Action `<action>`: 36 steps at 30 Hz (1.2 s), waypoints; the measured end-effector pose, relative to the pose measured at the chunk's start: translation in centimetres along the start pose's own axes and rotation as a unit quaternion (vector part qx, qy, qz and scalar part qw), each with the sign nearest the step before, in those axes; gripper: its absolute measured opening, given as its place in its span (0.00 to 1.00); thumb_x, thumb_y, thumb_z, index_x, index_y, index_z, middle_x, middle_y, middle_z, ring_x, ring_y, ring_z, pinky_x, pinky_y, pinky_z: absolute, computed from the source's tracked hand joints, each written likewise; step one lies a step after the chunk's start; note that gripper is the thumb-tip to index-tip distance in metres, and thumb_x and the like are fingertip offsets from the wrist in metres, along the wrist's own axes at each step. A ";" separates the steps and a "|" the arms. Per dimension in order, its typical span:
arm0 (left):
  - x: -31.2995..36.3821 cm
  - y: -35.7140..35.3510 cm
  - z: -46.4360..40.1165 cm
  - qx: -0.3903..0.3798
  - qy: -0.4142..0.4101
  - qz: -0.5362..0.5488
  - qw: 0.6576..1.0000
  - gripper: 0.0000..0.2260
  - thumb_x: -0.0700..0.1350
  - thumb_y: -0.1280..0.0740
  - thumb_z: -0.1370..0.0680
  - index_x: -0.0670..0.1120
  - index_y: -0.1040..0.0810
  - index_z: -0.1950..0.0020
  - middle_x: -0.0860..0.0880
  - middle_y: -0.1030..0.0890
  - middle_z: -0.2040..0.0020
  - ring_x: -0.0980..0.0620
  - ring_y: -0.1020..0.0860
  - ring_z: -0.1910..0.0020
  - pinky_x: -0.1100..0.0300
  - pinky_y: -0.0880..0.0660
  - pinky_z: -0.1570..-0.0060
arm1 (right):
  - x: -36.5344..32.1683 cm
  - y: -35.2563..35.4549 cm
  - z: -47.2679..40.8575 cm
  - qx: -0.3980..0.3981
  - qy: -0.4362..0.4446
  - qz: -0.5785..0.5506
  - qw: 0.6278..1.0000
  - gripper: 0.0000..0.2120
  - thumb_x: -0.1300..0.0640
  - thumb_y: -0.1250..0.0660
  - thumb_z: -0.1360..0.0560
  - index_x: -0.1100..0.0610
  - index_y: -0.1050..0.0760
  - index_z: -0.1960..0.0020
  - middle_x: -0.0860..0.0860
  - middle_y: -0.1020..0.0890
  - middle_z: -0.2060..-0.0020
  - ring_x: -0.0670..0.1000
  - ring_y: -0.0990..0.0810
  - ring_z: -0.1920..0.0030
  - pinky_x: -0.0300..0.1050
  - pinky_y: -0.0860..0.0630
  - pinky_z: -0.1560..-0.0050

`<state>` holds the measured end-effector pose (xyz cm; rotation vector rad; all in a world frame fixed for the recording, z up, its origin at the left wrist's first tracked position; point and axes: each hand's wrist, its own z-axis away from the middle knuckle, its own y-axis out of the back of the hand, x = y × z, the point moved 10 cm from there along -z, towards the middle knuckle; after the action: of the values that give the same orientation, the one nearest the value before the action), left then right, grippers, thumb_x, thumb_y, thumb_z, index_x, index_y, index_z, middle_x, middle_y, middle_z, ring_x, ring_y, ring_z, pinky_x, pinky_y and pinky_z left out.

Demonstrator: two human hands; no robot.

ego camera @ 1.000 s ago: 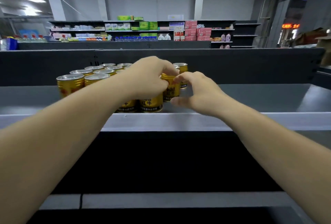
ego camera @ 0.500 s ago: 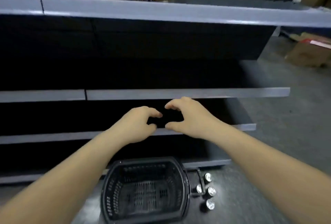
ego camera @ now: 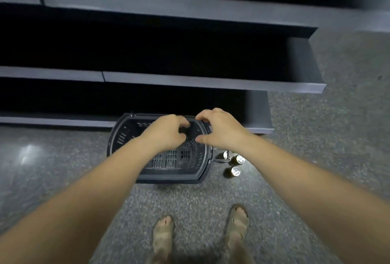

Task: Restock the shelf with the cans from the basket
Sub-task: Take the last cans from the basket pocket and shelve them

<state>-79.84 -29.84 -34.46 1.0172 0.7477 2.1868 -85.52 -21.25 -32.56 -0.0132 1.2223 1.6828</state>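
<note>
Both hands are hovering above the black basket [ego camera: 126, 137], which is sitting on the floor [ego camera: 316, 158] against the lowest shelf [ego camera: 52, 120]. The left hand [ego camera: 166, 135] and right hand [ego camera: 219, 131] are each showing a curled grip clamped on nothing. Three cans [ego camera: 235, 171] are standing on the floor just beside the basket's right side.
</note>
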 end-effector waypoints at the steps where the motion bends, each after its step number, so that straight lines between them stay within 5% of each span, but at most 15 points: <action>1: 0.2 -0.8 -0.3 0.000 0.000 -0.002 1.000 0.20 0.42 0.36 0.26 0.49 0.28 0.34 0.49 0.25 0.35 0.50 0.28 0.37 0.59 0.32 0.42 | 1.2 -0.2 0.0 0.000 -0.004 0.001 1.000 0.28 0.50 0.27 0.31 0.52 0.32 0.34 0.54 0.28 0.41 0.54 0.28 0.40 0.48 0.28 0.41; 7: 3.6 -8.3 -5.3 -0.006 -0.003 0.011 1.000 0.18 0.43 0.36 0.26 0.51 0.26 0.37 0.46 0.24 0.39 0.46 0.25 0.43 0.52 0.27 0.44 | 10.8 -1.2 -0.9 -0.010 -0.035 0.025 0.999 0.28 0.52 0.26 0.33 0.53 0.30 0.35 0.55 0.28 0.41 0.55 0.27 0.41 0.45 0.30 0.44; 18: 4.4 -41.7 -20.6 -0.156 0.031 0.043 0.986 0.23 0.52 0.33 0.28 0.48 0.31 0.35 0.44 0.29 0.37 0.42 0.28 0.40 0.51 0.28 0.45 | 39.2 -17.7 -7.6 -0.073 -0.113 0.099 0.986 0.26 0.58 0.32 0.28 0.56 0.34 0.32 0.59 0.29 0.38 0.59 0.33 0.35 0.48 0.35 0.37; 29: -2.8 -57.0 -33.8 -0.038 0.027 0.004 0.999 0.33 0.47 0.28 0.31 0.50 0.38 0.30 0.46 0.44 0.27 0.43 0.41 0.31 0.47 0.34 0.39 | 50.8 -31.5 -19.4 -0.035 -0.067 0.151 0.986 0.29 0.62 0.32 0.29 0.55 0.36 0.31 0.58 0.34 0.34 0.60 0.36 0.34 0.52 0.33 0.36; 36: -3.8 -58.9 -36.6 0.013 -0.007 -0.023 1.000 0.29 0.43 0.27 0.32 0.48 0.38 0.35 0.45 0.34 0.39 0.42 0.34 0.41 0.47 0.28 0.51 | 53.5 -34.0 -21.6 0.007 -0.071 0.196 0.978 0.29 0.66 0.38 0.30 0.52 0.37 0.31 0.61 0.37 0.35 0.63 0.37 0.38 0.58 0.27 0.45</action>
<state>-90.55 -2.40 -97.39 1.0168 0.7880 2.1349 -98.35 -0.07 -94.79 0.3732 1.1826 1.9744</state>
